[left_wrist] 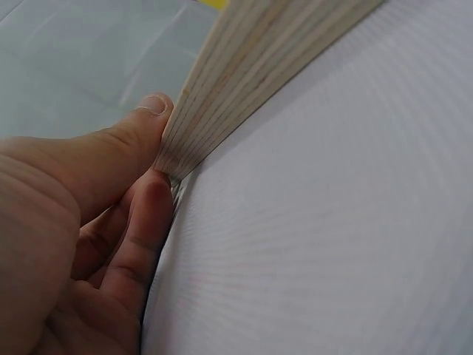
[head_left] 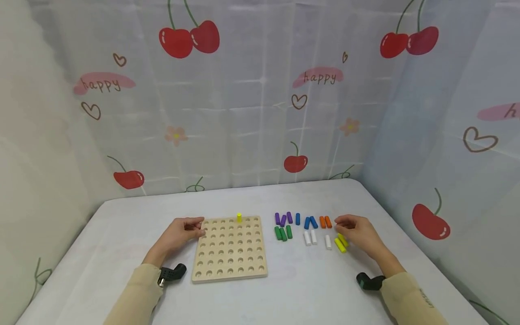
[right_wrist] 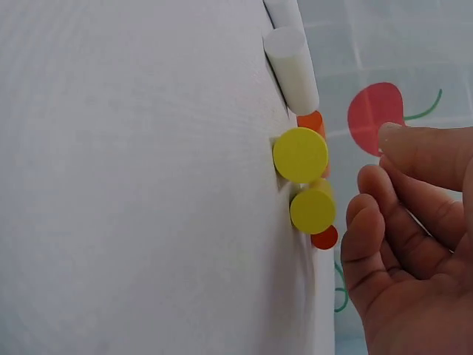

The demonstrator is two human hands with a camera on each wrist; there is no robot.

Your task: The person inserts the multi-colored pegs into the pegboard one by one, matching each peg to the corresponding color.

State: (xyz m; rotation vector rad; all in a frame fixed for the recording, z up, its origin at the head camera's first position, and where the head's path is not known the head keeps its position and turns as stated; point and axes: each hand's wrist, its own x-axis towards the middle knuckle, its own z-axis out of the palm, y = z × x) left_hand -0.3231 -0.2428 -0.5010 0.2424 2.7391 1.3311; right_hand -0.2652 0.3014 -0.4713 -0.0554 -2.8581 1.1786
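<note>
White sheeting (head_left: 243,149) printed with cherries and hearts hangs behind the table (head_left: 122,253) as I watch from my end. I see the pale wooden board (head_left: 225,257) lying flat on the cloth, just left of centre between the two hands. It is nearly square, so I find no clear long axis; its far edge faces the sheeting, with only a slight skew. One upright yellow peg (head_left: 239,218) stands in its back row, a little right of the middle, its long axis vertical.

That one peg is all I count as done; the other holes I can see are bare, so I judge the work barely begun.

At the board's far left corner, the left hand (head_left: 177,235) holds on with thumb and fingers.

Right of the board lie the purple pegs (head_left: 283,220), green pegs (head_left: 283,234), blue pegs (head_left: 307,223), white pegs (head_left: 313,237) and orange pegs (head_left: 328,221), on their sides, mostly pointing away from the person. Two loose yellow pegs (head_left: 340,245) slant from far left to near right. Beside them hovers the right hand (head_left: 359,234), fingers part-curled, a narrow gap to the thumb, nothing visible in it.
</note>
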